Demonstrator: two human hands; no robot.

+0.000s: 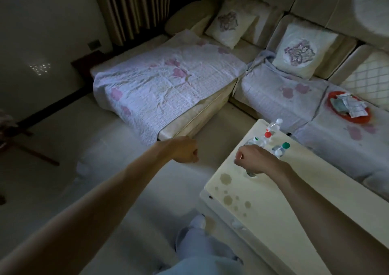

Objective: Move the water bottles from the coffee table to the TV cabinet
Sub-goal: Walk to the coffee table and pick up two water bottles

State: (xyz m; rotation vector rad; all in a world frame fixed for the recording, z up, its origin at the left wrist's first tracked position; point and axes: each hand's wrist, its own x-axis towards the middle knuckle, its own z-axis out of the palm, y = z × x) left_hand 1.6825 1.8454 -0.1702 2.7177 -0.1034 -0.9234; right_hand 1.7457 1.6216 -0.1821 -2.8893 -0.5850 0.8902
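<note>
Several clear water bottles stand at the far end of the cream coffee table (280,207): one with a white cap (278,121), one with a red cap (267,135) and one with a green cap (284,146) among them. My right hand (253,159) is curled downward over the top of another clear bottle (251,173), whose base shows just below my wrist. My left hand (185,150) is a closed fist over the floor, left of the table, with nothing in it. The TV cabinet is out of view.
A cream corner sofa (248,28) with a flowered quilt (168,81) and cushions wraps behind and right of the table. A red tray (336,97) of paper packets lies on the sofa seat. My leg and foot (200,239) stand beside the table's near corner. A dark stand's legs (31,148) are at far left.
</note>
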